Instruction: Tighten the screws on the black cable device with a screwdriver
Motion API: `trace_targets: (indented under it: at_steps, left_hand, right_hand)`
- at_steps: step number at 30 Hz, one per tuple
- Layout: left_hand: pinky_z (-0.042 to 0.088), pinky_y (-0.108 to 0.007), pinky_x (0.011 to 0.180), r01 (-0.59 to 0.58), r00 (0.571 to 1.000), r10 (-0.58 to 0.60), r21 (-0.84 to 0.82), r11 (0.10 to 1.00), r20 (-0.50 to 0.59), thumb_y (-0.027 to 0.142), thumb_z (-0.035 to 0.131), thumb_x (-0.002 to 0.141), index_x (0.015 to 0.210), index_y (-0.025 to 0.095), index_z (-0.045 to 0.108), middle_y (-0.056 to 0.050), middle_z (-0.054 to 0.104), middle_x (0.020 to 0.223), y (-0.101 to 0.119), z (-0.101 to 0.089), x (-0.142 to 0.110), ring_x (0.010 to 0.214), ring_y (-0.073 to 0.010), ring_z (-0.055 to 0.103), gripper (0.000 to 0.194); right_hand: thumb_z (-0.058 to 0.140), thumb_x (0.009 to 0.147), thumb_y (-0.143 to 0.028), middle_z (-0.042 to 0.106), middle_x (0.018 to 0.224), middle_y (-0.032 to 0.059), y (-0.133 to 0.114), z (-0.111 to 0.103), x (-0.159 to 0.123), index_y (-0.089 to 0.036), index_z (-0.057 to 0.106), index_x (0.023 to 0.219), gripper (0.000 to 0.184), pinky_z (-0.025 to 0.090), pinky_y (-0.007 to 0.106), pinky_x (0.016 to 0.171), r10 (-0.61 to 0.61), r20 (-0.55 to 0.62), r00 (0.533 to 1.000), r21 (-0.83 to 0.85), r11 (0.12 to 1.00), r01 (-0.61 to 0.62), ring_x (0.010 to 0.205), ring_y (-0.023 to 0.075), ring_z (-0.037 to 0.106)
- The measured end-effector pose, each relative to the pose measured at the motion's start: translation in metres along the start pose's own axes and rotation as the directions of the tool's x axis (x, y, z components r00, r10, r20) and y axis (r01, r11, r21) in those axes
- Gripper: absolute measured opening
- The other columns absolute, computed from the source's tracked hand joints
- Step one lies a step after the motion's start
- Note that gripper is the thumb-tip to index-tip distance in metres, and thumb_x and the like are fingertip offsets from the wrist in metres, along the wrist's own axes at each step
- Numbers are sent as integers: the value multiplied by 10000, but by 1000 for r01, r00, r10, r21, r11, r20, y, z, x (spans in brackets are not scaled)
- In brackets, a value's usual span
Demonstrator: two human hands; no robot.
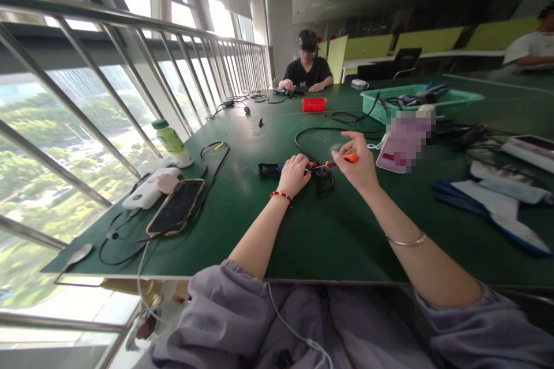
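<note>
Both hands occupied, a short gap between them, above the middle of the green tabletop [242, 230]. Left hand [296, 176] is closed over a black-and-blue cylindrical tool [269, 169], which lies directly under it; long axis runs left to right, black end protruding to my left. Right hand [358, 166] pinches an orange-handled screwdriver [351, 158], index finger lifted clear of the handle. Its shaft points left, toward my left fingertips, the handle end slightly higher in view. The two axes run nearly in line; judged the relation that matters here. Left hand is nearer the cylinder; right hand sits beyond its right end. Whether the screwdriver tip touches anything: cannot tell, too small. Black cable [298, 134] curves behind the work, with a dark loop just below the shaft.
</note>
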State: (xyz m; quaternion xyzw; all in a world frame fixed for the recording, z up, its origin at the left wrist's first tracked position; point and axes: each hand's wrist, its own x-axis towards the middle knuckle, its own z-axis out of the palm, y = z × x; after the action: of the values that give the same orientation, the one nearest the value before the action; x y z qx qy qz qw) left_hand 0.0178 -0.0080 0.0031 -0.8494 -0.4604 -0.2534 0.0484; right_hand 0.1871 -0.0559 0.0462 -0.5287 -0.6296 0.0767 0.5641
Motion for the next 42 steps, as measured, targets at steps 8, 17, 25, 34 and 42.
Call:
trace_targets:
  at_steps: [8,17,25,34,42]
  left_hand:
    - [424,-326,877,3,1000,-3,-2,1000,-7,169,530,822,878,200,565,-41,584,1023,-1,1,1,982,-200,515,73]
    - [426,-315,848,8,999,-7,7,1000,-33,180,541,826,866,199,562,-35,590,994,-1,2,0,954,-194,522,48]
    - [422,-317,842,23,998,-22,30,999,-54,215,560,839,842,197,565,-32,596,957,1,1,0,929,-195,526,20]
    - [416,-313,845,-8,998,12,57,998,-64,220,577,837,875,196,589,-32,599,969,-1,4,0,931,-192,524,46]
    - [411,-314,851,-25,996,29,47,999,-86,245,591,842,858,198,606,-23,606,955,-3,4,0,931,-189,526,52]
  right_hand:
    - [581,718,-321,589,709,-17,0,1,-1,-214,579,1014,315,452,281,616,0,53,999,37,999,-2,601,146,553]
    - [560,765,-390,572,641,-15,0,1,0,-210,607,862,209,441,292,650,21,102,995,56,998,-27,600,146,553]
    - [626,689,-323,565,774,-9,1,4,-1,-207,492,1178,520,437,262,556,17,20,1000,138,990,-20,594,137,534]
    - [558,766,-388,532,565,-33,0,4,-2,-215,620,869,211,428,283,595,43,48,998,51,998,-46,529,140,528]
    - [577,750,-412,584,684,-3,4,5,-2,-213,609,947,282,445,279,594,57,-48,997,32,998,-56,600,154,550]
